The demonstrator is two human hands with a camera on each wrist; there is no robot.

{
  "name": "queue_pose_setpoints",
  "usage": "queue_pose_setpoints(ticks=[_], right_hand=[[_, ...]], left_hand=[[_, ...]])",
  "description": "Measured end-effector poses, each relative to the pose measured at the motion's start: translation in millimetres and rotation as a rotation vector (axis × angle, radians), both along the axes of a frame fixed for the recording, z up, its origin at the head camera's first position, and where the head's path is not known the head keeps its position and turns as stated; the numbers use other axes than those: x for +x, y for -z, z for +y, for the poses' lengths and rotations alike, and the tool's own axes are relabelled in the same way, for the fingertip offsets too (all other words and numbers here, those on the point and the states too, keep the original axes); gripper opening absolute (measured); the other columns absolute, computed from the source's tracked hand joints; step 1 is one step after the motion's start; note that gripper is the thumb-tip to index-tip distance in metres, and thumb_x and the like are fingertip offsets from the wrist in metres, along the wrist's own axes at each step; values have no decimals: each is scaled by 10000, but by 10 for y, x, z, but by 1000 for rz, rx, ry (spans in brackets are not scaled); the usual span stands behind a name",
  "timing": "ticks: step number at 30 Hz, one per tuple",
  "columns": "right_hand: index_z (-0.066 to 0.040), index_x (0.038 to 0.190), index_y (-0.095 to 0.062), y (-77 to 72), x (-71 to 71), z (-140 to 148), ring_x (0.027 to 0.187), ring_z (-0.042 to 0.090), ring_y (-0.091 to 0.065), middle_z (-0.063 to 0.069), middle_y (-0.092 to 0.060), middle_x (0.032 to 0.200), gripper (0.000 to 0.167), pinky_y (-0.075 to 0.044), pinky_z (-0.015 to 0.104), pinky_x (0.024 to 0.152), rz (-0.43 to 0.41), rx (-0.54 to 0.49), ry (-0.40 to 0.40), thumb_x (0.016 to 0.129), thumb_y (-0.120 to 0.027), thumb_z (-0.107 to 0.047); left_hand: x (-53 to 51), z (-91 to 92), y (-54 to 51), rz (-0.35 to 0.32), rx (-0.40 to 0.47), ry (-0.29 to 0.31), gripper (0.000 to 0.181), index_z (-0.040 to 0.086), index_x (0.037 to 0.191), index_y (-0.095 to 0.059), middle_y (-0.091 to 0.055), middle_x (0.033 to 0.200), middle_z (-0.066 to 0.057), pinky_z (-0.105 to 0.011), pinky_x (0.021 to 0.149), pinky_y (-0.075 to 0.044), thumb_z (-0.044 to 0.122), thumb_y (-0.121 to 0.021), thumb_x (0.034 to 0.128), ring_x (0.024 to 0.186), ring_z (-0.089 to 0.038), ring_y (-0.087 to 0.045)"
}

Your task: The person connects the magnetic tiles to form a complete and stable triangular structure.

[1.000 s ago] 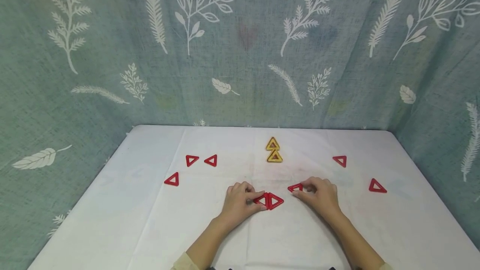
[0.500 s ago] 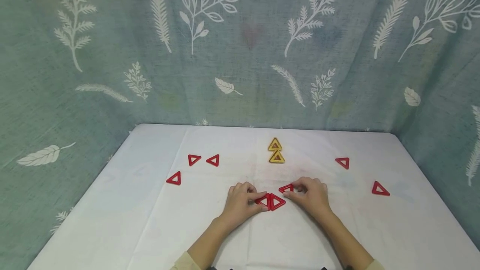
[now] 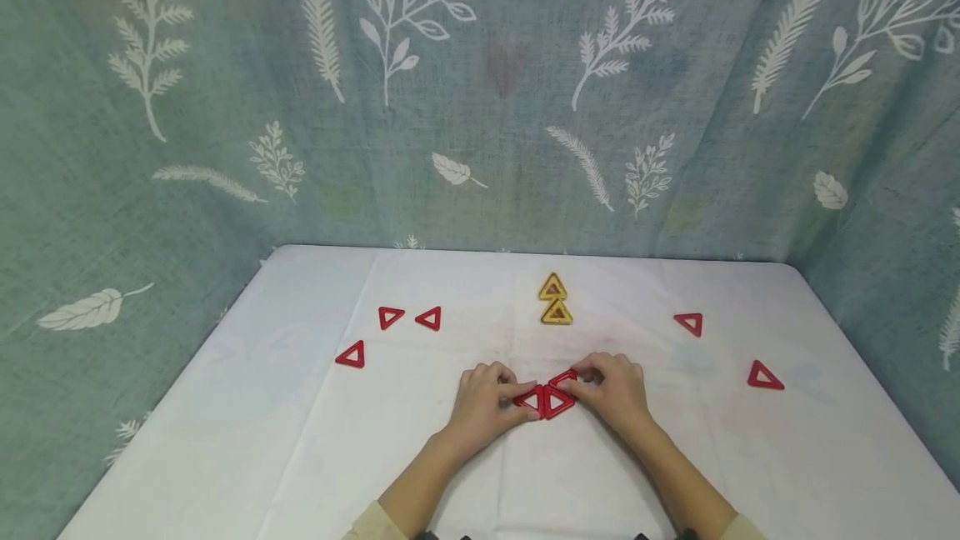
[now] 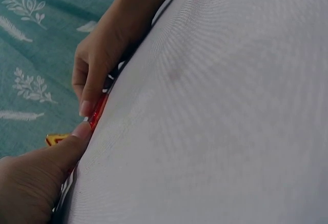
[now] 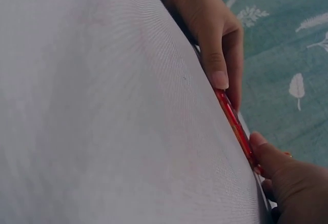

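Near the front middle of the white table, my left hand [image 3: 482, 400] pinches a red triangular frame tile [image 3: 532, 401] between thumb and fingers. Side against side with it lies a second red triangle [image 3: 558, 402]. My right hand [image 3: 611, 390] grips a third red triangle [image 3: 562, 378] by its right end, at the upper right side of the second one; the two look to be touching. In the right wrist view the red tiles [image 5: 234, 126] show edge-on, low on the cloth, with a hand at either end. Fingers cover parts of both held triangles.
Two yellow triangles [image 3: 555, 300] lie point to base behind the hands. Several red triangles [image 3: 429, 318] are spread at the left, and two more, one of them a red triangle [image 3: 765, 376], at the right. A patterned green curtain [image 3: 465, 107] hangs behind the white table [image 3: 420, 457].
My right hand has moved left with its red triangle, bringing it from apart up against the second triangle. My left hand keeps its hold in place. The head view has shifted slightly.
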State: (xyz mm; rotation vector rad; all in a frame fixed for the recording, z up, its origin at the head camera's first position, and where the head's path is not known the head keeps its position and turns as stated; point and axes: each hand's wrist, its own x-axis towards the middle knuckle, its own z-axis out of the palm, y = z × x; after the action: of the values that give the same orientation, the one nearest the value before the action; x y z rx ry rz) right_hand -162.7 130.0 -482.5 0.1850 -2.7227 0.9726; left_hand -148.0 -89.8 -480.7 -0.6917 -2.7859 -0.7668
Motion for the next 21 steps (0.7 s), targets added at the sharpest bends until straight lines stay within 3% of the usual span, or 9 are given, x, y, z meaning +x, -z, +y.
queue_pose_setpoints(ticks=[15,21], right_hand=[[-156,903,-733,-15,0,-39,754,131,-473,-63,-597,721,327,-290,350,737,-4,-4,12,655,-856,-329],[-157,946,-732,-48,45,14,787,127,-494,-52,-645,789,333,-323,368,770,2,-57,-28,676,-847,-315]], left_hand=[[-3,-1,-30,-4,1,7,439,269,1119,-714,-476,882,96,-330,800,-304,466,-754,729,821,-87,-394],[9,4,-47,-20,10,9,438,265,1126,-712,-476,892,98,-326,802,-304,456,-755,735,831,-81,-388]])
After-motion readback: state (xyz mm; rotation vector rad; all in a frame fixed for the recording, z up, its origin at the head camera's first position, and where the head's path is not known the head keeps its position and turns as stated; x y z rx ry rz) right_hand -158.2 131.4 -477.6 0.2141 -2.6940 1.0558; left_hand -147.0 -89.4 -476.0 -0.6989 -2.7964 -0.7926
